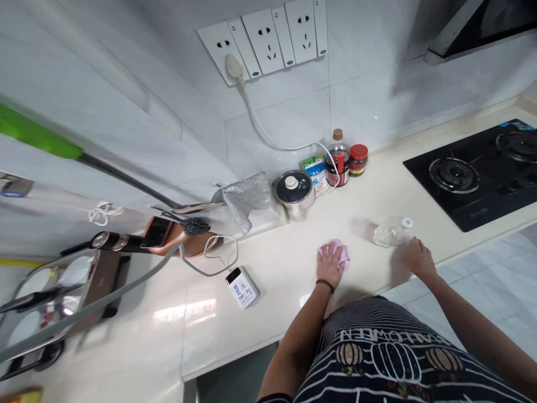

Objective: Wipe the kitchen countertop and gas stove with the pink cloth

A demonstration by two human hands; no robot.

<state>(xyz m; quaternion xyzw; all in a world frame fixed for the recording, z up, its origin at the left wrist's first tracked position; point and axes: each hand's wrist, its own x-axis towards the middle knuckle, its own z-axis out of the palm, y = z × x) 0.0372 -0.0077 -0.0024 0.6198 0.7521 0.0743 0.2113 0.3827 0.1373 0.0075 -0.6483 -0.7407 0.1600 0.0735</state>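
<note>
Cloth (344, 253), pink and crumpled, lies on the counter (277, 285) under the left hand (330, 266), whose fingers are spread flat over it. The right hand (419, 259) is curled at a clear container (389, 232) with a white label (407, 223); if it grips, I cannot tell. The counter is cream and glossy. Farther away are a lidded pot (296, 196), a black stove (490, 184) and a pale tiled wall (369, 98).

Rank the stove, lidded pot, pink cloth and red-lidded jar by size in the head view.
1. Stove
2. Lidded pot
3. Pink cloth and red-lidded jar: unranked; they look close, and the left hand covers part of the cloth.
</note>
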